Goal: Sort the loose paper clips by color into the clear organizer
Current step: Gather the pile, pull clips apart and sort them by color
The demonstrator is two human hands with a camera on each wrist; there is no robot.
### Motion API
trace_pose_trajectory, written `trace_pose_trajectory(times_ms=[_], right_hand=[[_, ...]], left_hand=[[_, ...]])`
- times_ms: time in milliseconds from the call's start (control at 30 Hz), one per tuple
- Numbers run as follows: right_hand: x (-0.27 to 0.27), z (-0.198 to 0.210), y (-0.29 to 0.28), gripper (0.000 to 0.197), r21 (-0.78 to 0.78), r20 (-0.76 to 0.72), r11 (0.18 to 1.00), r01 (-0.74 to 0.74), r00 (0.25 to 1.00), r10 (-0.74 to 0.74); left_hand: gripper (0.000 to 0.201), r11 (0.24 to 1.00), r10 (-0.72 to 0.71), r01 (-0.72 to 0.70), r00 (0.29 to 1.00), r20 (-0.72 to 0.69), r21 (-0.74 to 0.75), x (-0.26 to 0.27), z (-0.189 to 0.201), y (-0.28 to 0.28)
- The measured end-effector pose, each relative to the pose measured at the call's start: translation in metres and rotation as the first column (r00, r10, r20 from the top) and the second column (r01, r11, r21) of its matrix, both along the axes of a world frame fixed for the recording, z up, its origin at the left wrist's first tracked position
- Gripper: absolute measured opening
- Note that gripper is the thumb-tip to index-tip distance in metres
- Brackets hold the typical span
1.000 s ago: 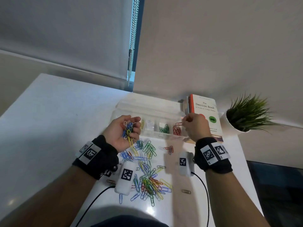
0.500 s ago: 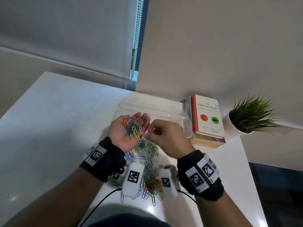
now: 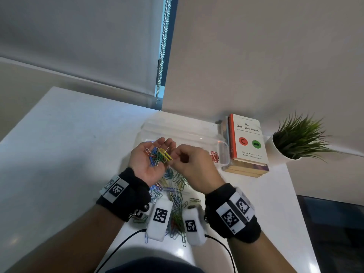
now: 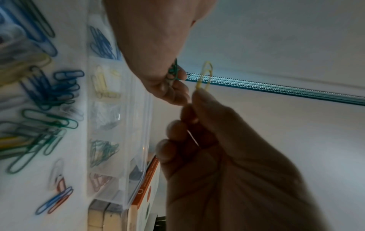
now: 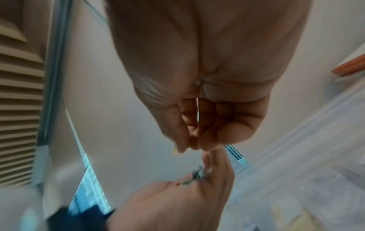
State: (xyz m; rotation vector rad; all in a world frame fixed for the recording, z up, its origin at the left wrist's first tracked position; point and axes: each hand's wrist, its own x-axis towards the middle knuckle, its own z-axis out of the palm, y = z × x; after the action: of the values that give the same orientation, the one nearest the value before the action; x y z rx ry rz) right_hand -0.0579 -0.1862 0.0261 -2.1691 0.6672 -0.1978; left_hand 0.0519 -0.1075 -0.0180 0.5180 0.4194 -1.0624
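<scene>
One yellow clip (image 4: 205, 75) pinched in right hand (image 3: 194, 166) over cupped left hand (image 3: 150, 162) holding mixed bunch (image 3: 157, 156) (frame centre); snagged neighbours could drop w/ it, missing organizer (image 3: 222, 152) behind.

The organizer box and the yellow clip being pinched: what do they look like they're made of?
The organizer looks like clear, glossy plastic: the sorted clips show through its walls. The yellow clip, pinched by the right hand, looks like bent wire with a smooth coloured coating, probably vinyl over metal; the core isn't visible.
</scene>
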Motion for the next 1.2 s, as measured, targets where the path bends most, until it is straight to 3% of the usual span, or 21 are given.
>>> trace_pose_trajectory(times_ms=[167,267,433,567,667,767,900,1033,1200], right_hand=[[-0.009,-0.001,-0.039,0.016,0.036,-0.006,0.975,0.219,0.976,-0.218],[-0.001,-0.005,-0.054,0.016,0.027,-0.078,0.964,0.264,0.962,-0.261],[0.039,-0.019,-0.048,0.012,0.004,-0.228,0.983,0.186,0.957,-0.180],[0.058,-0.022,-0.043,0.010,-0.028,-0.258,0.991,0.131,0.957,-0.134],[0.053,-0.009,-0.034,0.006,-0.131,-0.140,0.988,0.087,0.985,-0.105],[0.043,0.006,-0.015,0.002,-0.129,-0.035,0.991,-0.045,0.999,0.040],[0.040,0.006,-0.004,0.029,-0.200,-0.203,0.951,-0.235,0.960,0.194],[0.036,0.004,-0.008,0.011,-0.219,-0.217,0.947,-0.234,0.958,0.186],[0.027,0.005,-0.016,0.008,-0.075,-0.055,0.994,-0.073,0.996,0.069]], left_hand=[[0.033,0.997,0.066,-0.067,0.997,-0.036,-0.048,0.009,-0.002,0.003],[0.037,0.993,0.113,-0.114,0.993,-0.021,-0.044,0.021,-0.005,0.008],[0.039,0.988,0.143,-0.143,0.990,0.005,-0.067,0.026,-0.003,0.014],[0.044,0.991,0.100,-0.098,0.995,0.023,-0.092,0.025,-0.003,0.018],[0.047,0.994,0.052,-0.048,0.998,0.040,-0.097,0.024,-0.003,0.017],[0.047,0.995,0.031,-0.028,0.999,0.027,-0.097,0.021,-0.002,0.014],[0.051,0.997,-0.069,0.070,0.995,0.074,-0.014,0.013,0.001,0.007],[0.052,0.996,-0.084,0.085,0.995,0.061,-0.003,0.010,0.001,0.006],[0.049,0.996,-0.074,0.076,0.997,0.033,-0.048,0.006,-0.002,0.006]])
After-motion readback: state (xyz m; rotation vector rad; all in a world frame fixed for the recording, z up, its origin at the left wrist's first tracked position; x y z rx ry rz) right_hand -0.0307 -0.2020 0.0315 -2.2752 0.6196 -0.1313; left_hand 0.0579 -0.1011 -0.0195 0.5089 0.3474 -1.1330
